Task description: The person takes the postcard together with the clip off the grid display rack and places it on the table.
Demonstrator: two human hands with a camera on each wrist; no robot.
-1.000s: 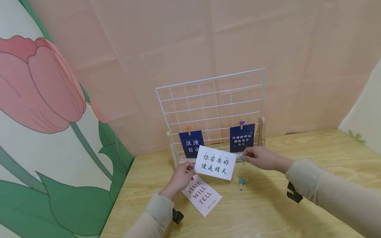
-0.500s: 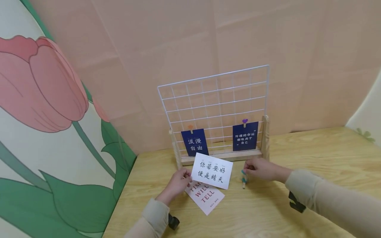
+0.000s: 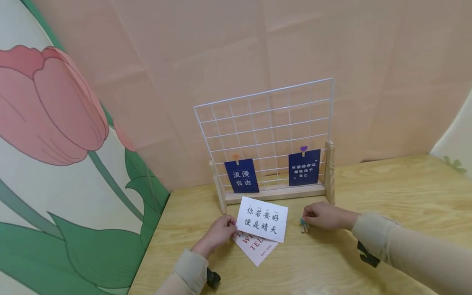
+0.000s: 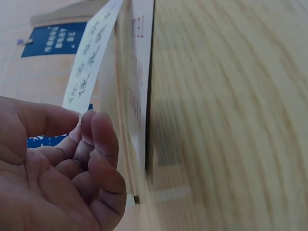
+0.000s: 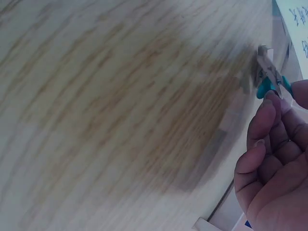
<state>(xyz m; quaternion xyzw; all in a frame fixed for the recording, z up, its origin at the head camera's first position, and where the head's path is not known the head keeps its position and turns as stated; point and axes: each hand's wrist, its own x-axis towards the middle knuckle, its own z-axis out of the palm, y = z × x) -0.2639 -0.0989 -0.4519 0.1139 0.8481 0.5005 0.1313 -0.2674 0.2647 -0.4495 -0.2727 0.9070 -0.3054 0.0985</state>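
My left hand (image 3: 216, 232) pinches the left edge of a white card (image 3: 262, 220) with black Chinese writing between thumb and forefinger. The card is tilted and overlaps a pink card (image 3: 259, 250) with red lettering that lies on the table. To the right, my right hand (image 3: 326, 216) pinches a small wooden clip (image 5: 287, 87) with a teal end. A second teal-ended clip (image 5: 265, 89) appears right beside it, crossing it in the right wrist view. Both clips overlap in the head view, low over the table and right of the white card.
Behind the hands stands a white wire grid (image 3: 269, 116) in a wooden base (image 3: 276, 193). Two dark blue cards hang low on it: the left card (image 3: 241, 176) under an orange clip (image 3: 236, 157), the right card (image 3: 304, 168) under a purple heart clip (image 3: 304, 148).
Both hands have come down and nearer, away from the grid. The white card now covers more of the pink card. The right hand's clip has come down to the other teal clip.
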